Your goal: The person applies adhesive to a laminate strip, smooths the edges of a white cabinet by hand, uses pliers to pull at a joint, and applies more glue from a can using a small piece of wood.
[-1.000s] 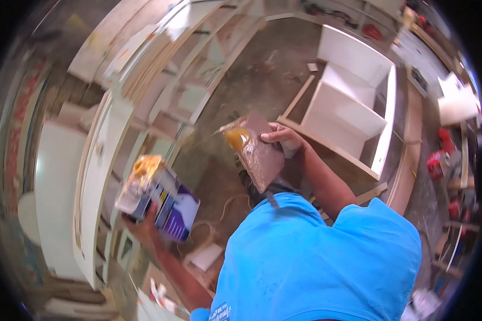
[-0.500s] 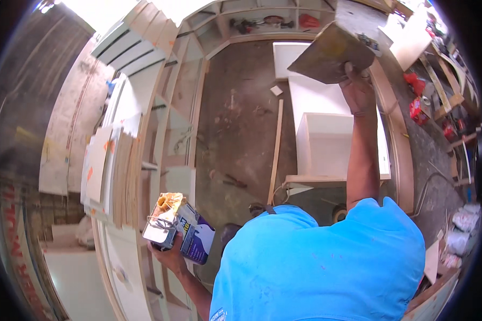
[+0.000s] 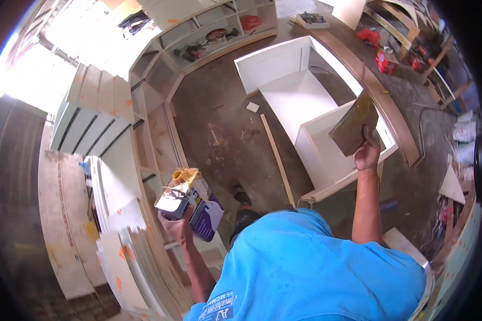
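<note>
My left hand grips a rectangular tin in purple and white. Yellow-brown residue crusts its top around the opening, and a wire handle lies across it. Over on the right, my right hand pinches a thin brown board by its near edge. The board is held up on a slant and has a yellowish, glossy-looking face. Behind it stands a white open cabinet frame on the floor; whether the board touches it I cannot tell.
Long open shelving runs along the left, with stacked white panels beside it. A wooden strip and a small white square piece lie on the floor. A long brown plank borders the cabinet's right side. Timber offcuts stand at far right.
My right hand has come lower and nearer with the board, which is now steeper. The view has turned, so more of the white cabinet shows. My left hand keeps hold of the tin.
</note>
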